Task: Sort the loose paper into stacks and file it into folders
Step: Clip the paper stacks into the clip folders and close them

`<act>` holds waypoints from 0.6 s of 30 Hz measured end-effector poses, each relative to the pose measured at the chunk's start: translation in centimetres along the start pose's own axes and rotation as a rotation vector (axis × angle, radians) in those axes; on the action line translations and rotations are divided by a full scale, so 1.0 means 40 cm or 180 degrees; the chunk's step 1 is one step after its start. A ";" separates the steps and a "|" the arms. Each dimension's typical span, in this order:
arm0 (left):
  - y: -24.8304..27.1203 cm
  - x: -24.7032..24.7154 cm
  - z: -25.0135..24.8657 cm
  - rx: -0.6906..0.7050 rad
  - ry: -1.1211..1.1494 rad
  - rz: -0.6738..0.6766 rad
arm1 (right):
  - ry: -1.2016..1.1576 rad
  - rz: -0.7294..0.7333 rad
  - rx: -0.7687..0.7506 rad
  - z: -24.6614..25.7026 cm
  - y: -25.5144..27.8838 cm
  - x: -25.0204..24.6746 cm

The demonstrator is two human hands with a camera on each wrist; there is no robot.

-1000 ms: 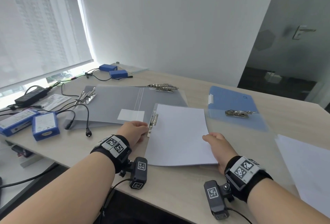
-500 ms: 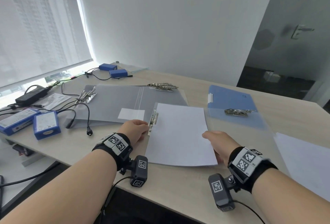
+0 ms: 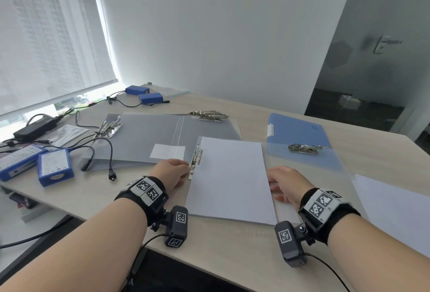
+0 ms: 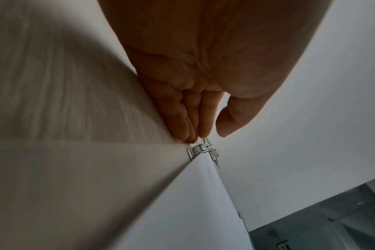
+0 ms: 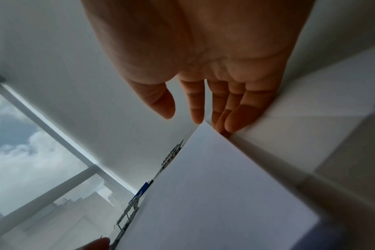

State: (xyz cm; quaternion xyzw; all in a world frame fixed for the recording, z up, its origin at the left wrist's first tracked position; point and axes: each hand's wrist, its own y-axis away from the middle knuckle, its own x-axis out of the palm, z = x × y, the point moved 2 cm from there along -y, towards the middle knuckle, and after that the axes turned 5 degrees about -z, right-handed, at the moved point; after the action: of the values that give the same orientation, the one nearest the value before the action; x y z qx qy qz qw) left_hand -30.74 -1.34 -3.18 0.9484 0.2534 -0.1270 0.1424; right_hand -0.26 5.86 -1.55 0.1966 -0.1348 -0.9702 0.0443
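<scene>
A white paper stack (image 3: 230, 180) lies flat in an open clear folder (image 3: 330, 175) in front of me. A metal clip (image 3: 195, 160) runs along the stack's left edge. My left hand (image 3: 183, 166) is beside that edge with its fingers straight. In the left wrist view the left hand's (image 4: 206, 135) fingertips touch the clip (image 4: 206, 148) and the thumb stays apart. My right hand (image 3: 277, 180) lies flat at the stack's right edge. In the right wrist view the right hand's (image 5: 195, 118) straight fingers touch the corner of the paper (image 5: 214, 194).
An open grey folder (image 3: 144, 138) with metal clips lies behind the left hand. A blue folder (image 3: 297, 131) with its clip (image 3: 304, 148) lies at back right. More loose paper (image 3: 395, 205) sits at the right. Blue boxes (image 3: 55, 166) and cables (image 3: 102, 147) crowd the left.
My right wrist has drawn slightly right and away while its fingers stay at the paper's right edge. The left hand stays at the clip.
</scene>
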 end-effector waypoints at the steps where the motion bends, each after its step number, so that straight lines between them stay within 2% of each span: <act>1: -0.003 0.001 0.001 -0.0005 0.0000 0.0000 | -0.0083 -0.0018 0.0014 -0.001 0.000 -0.001; 6: -0.024 0.003 -0.002 -0.0082 -0.0076 0.0051 | -0.0592 -0.0061 0.0052 -0.016 0.004 -0.016; 13: -0.047 0.007 -0.080 -0.0514 -0.0280 0.0254 | -0.0963 -0.0046 0.0106 -0.036 -0.005 -0.031; 18: -0.096 0.037 -0.112 -0.0161 -0.0343 0.0169 | -0.1016 -0.0015 0.0091 -0.039 -0.010 -0.032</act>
State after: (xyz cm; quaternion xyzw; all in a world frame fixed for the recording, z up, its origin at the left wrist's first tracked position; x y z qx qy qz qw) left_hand -30.71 4.00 -0.28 0.9426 0.2232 -0.1676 0.1831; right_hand 1.52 6.05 -2.58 0.0409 -0.1535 -0.9871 0.0172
